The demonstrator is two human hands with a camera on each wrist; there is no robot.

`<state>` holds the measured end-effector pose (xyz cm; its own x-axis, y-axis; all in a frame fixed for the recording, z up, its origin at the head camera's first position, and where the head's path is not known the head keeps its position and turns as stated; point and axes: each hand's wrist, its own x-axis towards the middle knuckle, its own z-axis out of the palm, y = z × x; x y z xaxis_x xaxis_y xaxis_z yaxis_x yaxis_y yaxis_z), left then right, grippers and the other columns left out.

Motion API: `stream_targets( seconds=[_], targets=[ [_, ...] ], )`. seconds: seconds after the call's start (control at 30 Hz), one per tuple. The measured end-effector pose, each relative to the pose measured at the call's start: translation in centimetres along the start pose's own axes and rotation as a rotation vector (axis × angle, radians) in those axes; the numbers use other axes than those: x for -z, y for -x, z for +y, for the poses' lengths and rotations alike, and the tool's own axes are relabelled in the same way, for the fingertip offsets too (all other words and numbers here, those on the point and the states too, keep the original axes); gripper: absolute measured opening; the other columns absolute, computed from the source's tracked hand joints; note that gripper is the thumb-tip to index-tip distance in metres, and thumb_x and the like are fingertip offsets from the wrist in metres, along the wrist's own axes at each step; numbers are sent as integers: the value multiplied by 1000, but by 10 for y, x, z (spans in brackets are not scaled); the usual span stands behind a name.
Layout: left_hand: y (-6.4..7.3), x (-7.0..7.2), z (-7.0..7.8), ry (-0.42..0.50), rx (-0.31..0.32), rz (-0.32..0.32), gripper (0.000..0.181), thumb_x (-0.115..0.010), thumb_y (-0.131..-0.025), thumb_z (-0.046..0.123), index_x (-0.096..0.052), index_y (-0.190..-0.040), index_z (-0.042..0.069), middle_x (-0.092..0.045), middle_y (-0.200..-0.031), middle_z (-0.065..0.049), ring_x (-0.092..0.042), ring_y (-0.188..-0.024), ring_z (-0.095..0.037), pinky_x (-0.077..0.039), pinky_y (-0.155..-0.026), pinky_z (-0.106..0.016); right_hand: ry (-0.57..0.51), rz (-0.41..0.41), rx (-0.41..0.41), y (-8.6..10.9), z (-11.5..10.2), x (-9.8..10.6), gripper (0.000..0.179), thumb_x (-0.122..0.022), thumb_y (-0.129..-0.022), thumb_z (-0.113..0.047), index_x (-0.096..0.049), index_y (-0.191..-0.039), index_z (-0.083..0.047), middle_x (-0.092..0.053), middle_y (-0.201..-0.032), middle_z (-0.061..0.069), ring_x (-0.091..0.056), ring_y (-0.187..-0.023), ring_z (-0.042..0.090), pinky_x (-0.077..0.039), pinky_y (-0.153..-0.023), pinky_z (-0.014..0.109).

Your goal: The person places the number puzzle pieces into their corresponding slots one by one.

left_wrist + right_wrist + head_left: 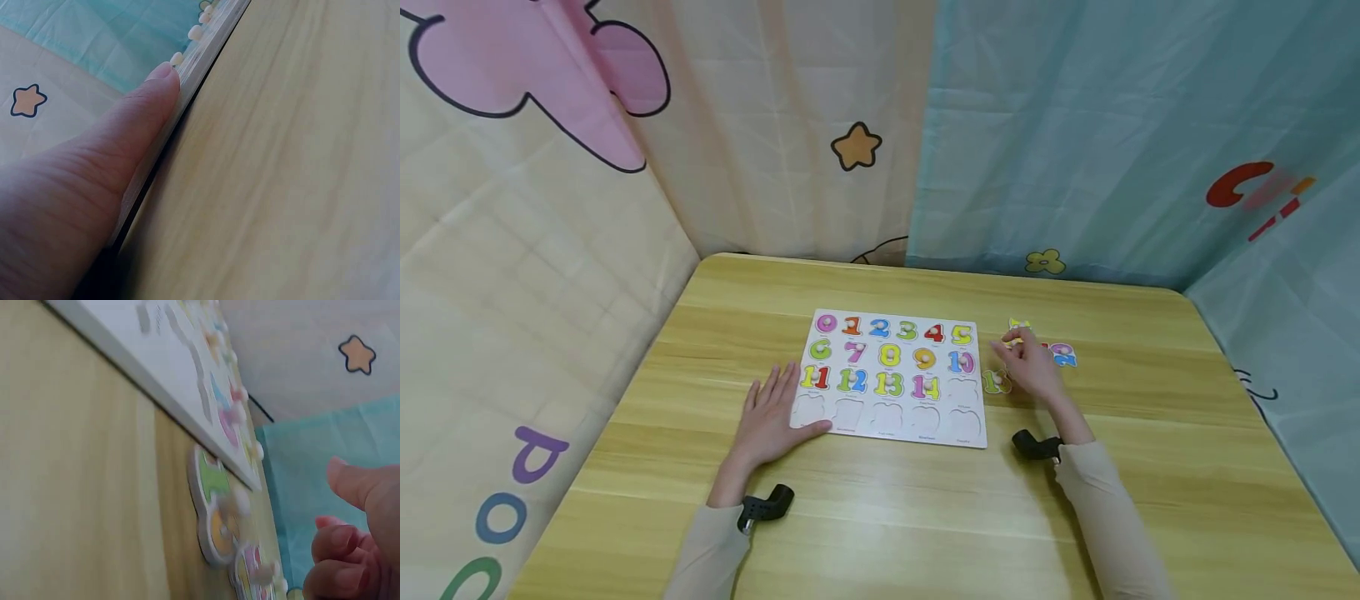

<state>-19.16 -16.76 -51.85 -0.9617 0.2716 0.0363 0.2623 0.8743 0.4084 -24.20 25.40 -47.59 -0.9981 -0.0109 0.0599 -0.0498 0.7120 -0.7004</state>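
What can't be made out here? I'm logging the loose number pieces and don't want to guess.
- Piece under the right hand: head view, the fingers cover it, and whether they grip it.
- Green-yellow piece beside the puzzle board: half hidden by that hand; blurred in the right wrist view.
- Blue piece: too small to read.
- Left hand: its wrist view shows only the thumb against the board's edge.

Light wooden table (880,517), rounded corners, visible grain. Draped fabric backdrop on three sides: cream curtain (550,250) left with pink cloud shape and brown star (856,147); teal curtain (1112,133) right. Even, soft light.
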Motion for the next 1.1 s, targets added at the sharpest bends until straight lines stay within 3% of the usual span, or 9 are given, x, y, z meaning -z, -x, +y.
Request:
stream_targets(
  seconds=[0.2, 0.3, 0.43, 0.63, 0.93, 1.1],
  targets=[
    [0, 0, 0, 0, 1, -3, 111, -52, -77, 76, -11, -153, 6, -8, -158, -10, 2, -143, -29, 7, -111, -49, 166, 75, -128, -2, 28, 30, 49, -50, -97, -44, -47, -117, 1, -59, -83, 14, -52, -63, 24, -37, -52, 33],
    [1, 0, 0, -3, 2, -3, 111, -52, -77, 76, -11, -153, 6, -8, -158, -10, 2, -143, -29, 7, -111, -49, 215, 61, -167, -2, 35, 35, 48, -51, -96, -42, -47, -117, 2, -60, -94, 19, -55, -73, 28, -40, -56, 36],
    [1, 0, 0, 4, -7, 8, 111, -54, -77, 74, -12, -152, 4, -9, -158, -11, 0, -143, -30, 6, -111, -50, 247, 35, -185, -1, 40, 36, 43, -52, -96, -39, -48, -113, 1, -57, -91, 17, -54, -75, 29, -39, -58, 37],
    [2, 1, 2, 5, -19, 21, 110, -56, -77, 72, -14, -152, 3, -12, -157, -13, -3, -143, -31, 3, -111, -52, 276, 35, -183, -1, 44, 33, 33, -52, -97, -30, -49, -110, 0, -55, -88, 15, -53, -75, 30, -38, -58, 38],
    [2, 1, 2, 10, -17, 24, 110, -58, -77, 71, -14, -152, 3, -12, -157, -12, -3, -143, -32, 3, -111, -51, 263, 77, -169, 2, 45, 33, 32, -54, -97, -32, -51, -103, -1, -51, -80, 10, -49, -68, 25, -35, -56, 34],
    [2, 1, 1, -1, -9, 11, 110, -54, -78, 74, -12, -152, 4, -10, -157, -11, -1, -143, -30, 5, -111, -50, 240, 127, -52, 9, 33, 29, 30, -58, -96, -30, -53, -98, 0, -50, -72, 6, -46, -60, 21, -33, -52, 32]
  ],
)
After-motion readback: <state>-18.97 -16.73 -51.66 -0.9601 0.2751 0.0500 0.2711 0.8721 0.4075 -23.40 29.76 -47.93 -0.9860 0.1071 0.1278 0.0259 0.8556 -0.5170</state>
